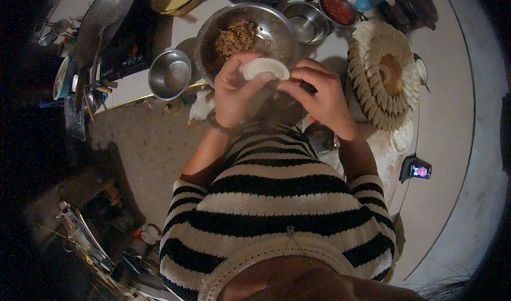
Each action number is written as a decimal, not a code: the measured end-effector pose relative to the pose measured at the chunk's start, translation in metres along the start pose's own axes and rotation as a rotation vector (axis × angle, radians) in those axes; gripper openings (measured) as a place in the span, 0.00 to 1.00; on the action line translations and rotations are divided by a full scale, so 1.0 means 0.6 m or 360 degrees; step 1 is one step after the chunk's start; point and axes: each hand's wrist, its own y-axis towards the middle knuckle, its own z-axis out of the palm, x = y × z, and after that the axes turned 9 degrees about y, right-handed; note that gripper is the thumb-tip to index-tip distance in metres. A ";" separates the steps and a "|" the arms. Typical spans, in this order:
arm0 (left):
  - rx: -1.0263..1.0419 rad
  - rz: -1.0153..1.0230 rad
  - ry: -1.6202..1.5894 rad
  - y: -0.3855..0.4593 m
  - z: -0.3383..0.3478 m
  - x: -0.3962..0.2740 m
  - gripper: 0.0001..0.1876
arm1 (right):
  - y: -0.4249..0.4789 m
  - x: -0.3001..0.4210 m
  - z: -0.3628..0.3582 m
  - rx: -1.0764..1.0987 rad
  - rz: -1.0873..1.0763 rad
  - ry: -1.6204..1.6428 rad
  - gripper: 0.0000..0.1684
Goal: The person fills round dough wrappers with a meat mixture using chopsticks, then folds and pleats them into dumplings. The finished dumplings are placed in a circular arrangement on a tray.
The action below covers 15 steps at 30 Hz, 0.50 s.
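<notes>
In my left hand [237, 87] is a round white dough wrapper [266, 68], its thumb laid over the near edge and the fingers beneath. My right hand [321, 93] is at the wrapper's right rim, fingers curled. Whether its fingertips pinch the dough is not clear. Just beyond the hands stands a wide steel bowl [279, 21] with a heap of brown minced filling [236, 39] on its left side. To the right, folded dumplings [361, 77] lie in overlapping rings on a round tray [389, 75].
A steel bowl [169, 75] stands at left, another steel bowl [306, 23] and a bowl of red paste [339, 9] behind. A large wok [105, 13] leans far left. A white-and-brown animal [202, 105] is on the floor by my left wrist. A lit phone [420, 171] lies right.
</notes>
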 end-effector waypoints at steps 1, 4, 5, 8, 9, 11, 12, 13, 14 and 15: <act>0.0022 -0.0001 0.0091 0.002 0.004 -0.001 0.16 | -0.001 0.001 -0.008 0.0060 0.0069 -0.0025 0.15; 0.0081 0.0000 0.0244 0.007 0.031 0.006 0.16 | 0.006 0.005 0.002 -0.0118 -0.0145 -0.0411 0.27; 0.0081 0.0033 0.0450 0.007 0.038 0.009 0.17 | 0.001 -0.003 0.001 -0.0076 -0.0191 -0.0558 0.30; 0.0065 0.0238 0.1053 0.012 0.066 0.010 0.18 | -0.017 -0.018 -0.003 -0.0065 -0.0151 -0.0839 0.39; 0.0090 0.0287 0.1283 0.014 0.081 0.006 0.18 | -0.024 -0.021 -0.009 -0.0106 -0.0100 -0.0905 0.37; 0.0138 0.0403 0.1736 0.017 0.109 -0.001 0.18 | -0.040 -0.033 -0.015 -0.0192 0.0012 -0.1039 0.35; 0.0163 0.0487 0.1684 0.017 0.119 0.015 0.21 | -0.049 -0.043 -0.018 -0.0227 0.0058 -0.1050 0.33; 0.0170 0.0492 0.1648 0.016 0.134 0.026 0.23 | -0.056 -0.053 -0.021 -0.0253 0.0101 -0.1058 0.31; 0.0178 0.0495 0.1611 0.014 0.151 0.034 0.25 | -0.064 -0.062 -0.031 -0.0280 0.0145 -0.1065 0.29; 0.0185 0.0496 0.1580 0.013 0.166 0.039 0.27 | -0.072 -0.069 -0.049 -0.0261 0.0156 -0.1022 0.28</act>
